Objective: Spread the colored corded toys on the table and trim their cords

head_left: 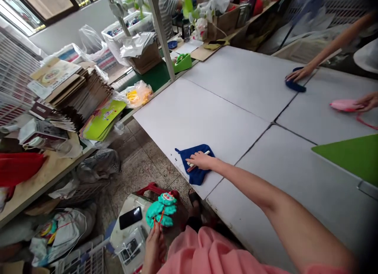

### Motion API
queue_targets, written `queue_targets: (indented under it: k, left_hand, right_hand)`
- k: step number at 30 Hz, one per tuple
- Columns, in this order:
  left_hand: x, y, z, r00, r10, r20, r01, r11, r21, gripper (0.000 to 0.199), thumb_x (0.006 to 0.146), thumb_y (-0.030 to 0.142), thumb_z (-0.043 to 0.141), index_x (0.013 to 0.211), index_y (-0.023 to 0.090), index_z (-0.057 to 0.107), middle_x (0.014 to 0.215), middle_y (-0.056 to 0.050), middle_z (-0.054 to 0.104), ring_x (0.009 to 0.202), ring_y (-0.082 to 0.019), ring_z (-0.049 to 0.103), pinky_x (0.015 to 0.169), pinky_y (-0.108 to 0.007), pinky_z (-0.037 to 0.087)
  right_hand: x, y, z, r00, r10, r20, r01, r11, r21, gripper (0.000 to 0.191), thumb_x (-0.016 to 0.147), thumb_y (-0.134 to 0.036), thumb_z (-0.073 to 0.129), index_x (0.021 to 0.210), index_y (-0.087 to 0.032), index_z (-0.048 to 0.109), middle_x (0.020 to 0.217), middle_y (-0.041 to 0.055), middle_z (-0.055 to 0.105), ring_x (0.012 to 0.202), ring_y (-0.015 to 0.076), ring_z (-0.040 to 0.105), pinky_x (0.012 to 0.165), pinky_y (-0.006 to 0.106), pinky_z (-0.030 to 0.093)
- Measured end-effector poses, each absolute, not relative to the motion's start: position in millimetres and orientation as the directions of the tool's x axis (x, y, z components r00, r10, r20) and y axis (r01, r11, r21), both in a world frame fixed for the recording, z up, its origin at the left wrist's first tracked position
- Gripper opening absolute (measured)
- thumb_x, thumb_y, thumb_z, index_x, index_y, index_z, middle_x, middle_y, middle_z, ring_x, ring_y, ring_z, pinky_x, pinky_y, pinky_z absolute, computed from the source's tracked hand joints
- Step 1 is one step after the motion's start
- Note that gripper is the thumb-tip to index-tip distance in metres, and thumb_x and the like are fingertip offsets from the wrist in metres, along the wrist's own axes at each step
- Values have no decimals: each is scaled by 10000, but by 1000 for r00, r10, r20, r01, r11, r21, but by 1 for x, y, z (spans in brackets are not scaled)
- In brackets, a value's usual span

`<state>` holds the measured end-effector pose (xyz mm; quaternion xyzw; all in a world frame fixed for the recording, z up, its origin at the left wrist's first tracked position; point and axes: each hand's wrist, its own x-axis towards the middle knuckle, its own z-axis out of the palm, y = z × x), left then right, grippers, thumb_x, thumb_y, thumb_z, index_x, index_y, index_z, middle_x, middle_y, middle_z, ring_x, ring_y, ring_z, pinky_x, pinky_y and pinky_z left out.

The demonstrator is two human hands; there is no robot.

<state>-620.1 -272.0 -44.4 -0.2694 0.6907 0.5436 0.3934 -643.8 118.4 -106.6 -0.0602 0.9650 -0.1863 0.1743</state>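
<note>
My left hand (156,240), low in the view, is closed on the orange cord of a fluffy teal ornament (159,213) with a white and red-dotted top piece. My right arm stretches across the white table (165,116). At its near left edge lies a crumpled blue cloth (197,180). On that cloth my right hand (201,160) curls its fingers over a white stick (207,152). A flat reddish-brown strip (191,169) lies just below the fingers. The fingertips partly hide the stick.
Across the table, another person's hand (299,74) rests on a dark blue cloth, and the other hand holds a pink item (344,105). A green board (351,158) juts in at right. A phone (130,217) lies on a stool beside me. Cardboard stacks (76,93) stand left.
</note>
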Motion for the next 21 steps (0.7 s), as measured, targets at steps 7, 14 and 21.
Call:
queue_targets:
  k: [7, 14, 21]
  left_hand:
    - [-618, -263, -41, -551, 57, -833, -823, 128, 553, 558, 580, 641, 755, 785, 231, 437, 454, 132, 223, 355, -20, 87, 379, -177, 36]
    - [-584, -259, -35, -475, 109, -873, -856, 173, 487, 670, 496, 720, 749, 741, 228, 367, 425, 160, 191, 348, -6, 73, 379, -161, 14]
    - [-519, -278, -40, -421, 30, -907, -898, 131, 421, 652, 538, 754, 705, 723, 216, 386, 437, 146, 214, 357, -20, 131, 420, -176, 49]
  right_hand:
    - [-625, 116, -107, -960, -18, -279, 108, 897, -428, 268, 774, -58, 576, 1032, -126, 601, 1107, 157, 576, 941, 250, 589, 836, 343, 459]
    - [-566, 148, -75, -937, 283, -207, 350, 743, -571, 295, 960, -258, 382, 1203, -105, 447, 1056, 133, 613, 912, 212, 613, 808, 325, 486]
    - [-553, 56, -74, -930, 147, -336, 342, 19, -940, 461, 877, -484, 534, 1216, -183, 450, 711, -38, 544, 566, 132, 511, 557, 257, 451]
